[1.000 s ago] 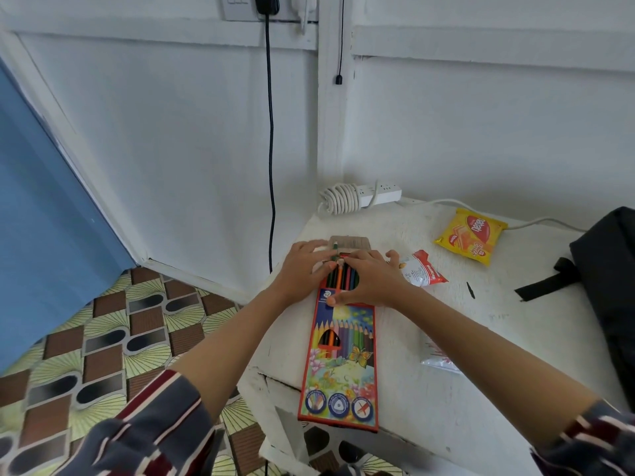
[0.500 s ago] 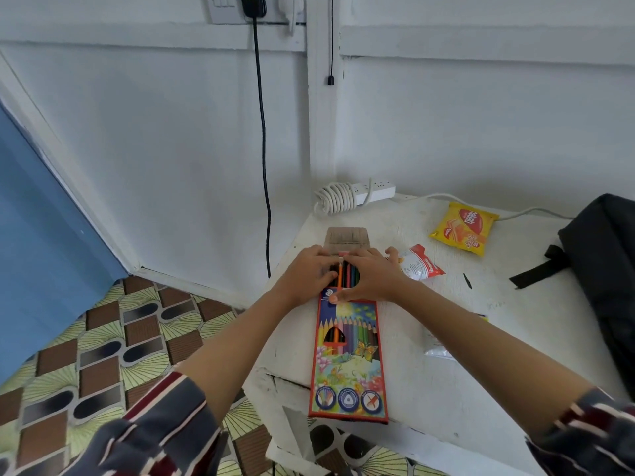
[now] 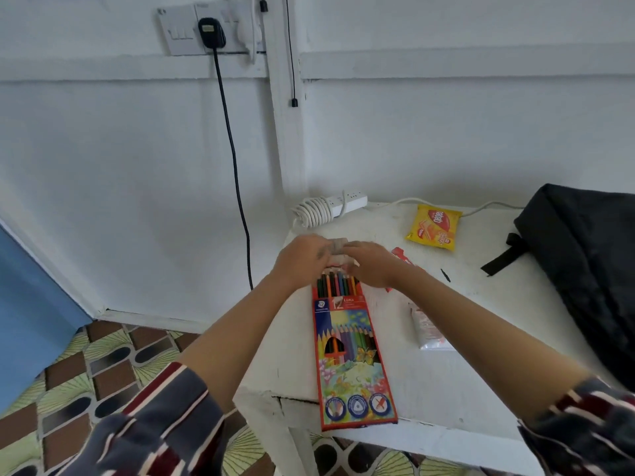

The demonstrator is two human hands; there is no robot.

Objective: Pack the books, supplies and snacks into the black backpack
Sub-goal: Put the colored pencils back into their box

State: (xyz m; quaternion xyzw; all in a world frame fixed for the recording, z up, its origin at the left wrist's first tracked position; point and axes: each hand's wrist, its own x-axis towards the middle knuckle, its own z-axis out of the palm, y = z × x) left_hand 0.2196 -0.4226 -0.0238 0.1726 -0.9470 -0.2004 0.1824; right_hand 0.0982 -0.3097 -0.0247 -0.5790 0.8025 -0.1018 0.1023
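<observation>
Left hand (image 3: pixel 302 259) and right hand (image 3: pixel 371 266) together at far end of pencil box (image 3: pixel 347 355), fingers of both curled narrow onto its grey-brown flap (image 3: pixel 338 243). Fingertips motion-blurred, exact pinch hard to make out. Box flat on desk (image 3: pixel 464 372), lengthwise away from person, near end at front desk edge. Coloured pencils (image 3: pixel 338 285) showing in open end just below hands; tips hidden by hands, number not countable. One black backpack (image 3: pixel 584 269) on right of desk, well apart from box, cut off by right frame edge. Packets counted: three. One yellow snack packet (image 3: pixel 433 227) at back of desk, fully seen; one red-and-white packet (image 3: pixel 400 254) mostly hidden behind right hand; one white packet (image 3: pixel 427 333) partly under right forearm. One small dark item (image 3: pixel 445 274) between packets and backpack, too small to identify. One white power strip (image 3: pixel 343 201) with coiled cable at back corner.
</observation>
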